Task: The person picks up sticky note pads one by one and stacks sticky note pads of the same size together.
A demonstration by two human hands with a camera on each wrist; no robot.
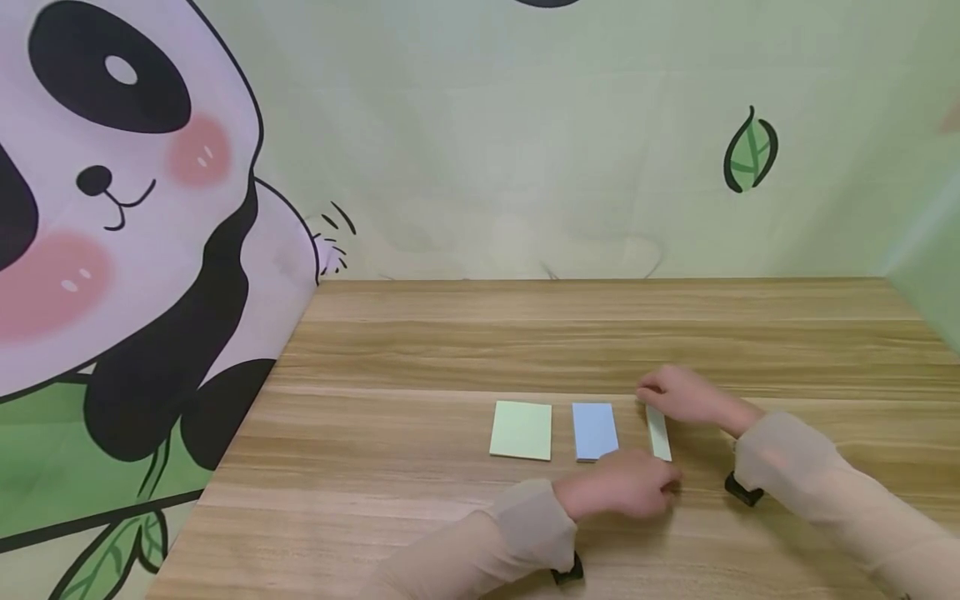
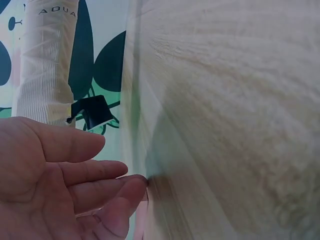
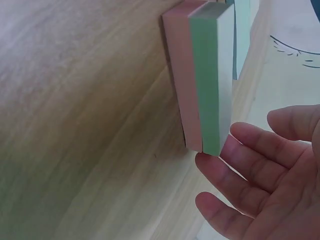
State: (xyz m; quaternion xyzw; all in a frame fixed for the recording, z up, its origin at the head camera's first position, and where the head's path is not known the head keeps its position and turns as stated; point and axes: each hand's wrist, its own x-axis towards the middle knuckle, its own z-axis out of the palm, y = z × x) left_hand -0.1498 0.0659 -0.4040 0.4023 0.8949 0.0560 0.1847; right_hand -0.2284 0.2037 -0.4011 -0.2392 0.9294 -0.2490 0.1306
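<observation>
A narrow sticky-note pad lies lengthwise on the table between my hands. In the right wrist view the pad shows a pale top face, a green side and a pink layer. My right hand is at its far end, fingertips right at the corner with fingers loosely extended. Near the closer end, my left hand has its fingertips low at the wood, overlapping a corner of a blue pad. The left wrist view shows relaxed, slightly bent left fingers. Left of the blue pad is a square light-green pad.
The wood-grain table ends at a pale green backdrop behind it. A printed panda covers the backdrop at left. Both sleeves carry a black wrist device on the underside.
</observation>
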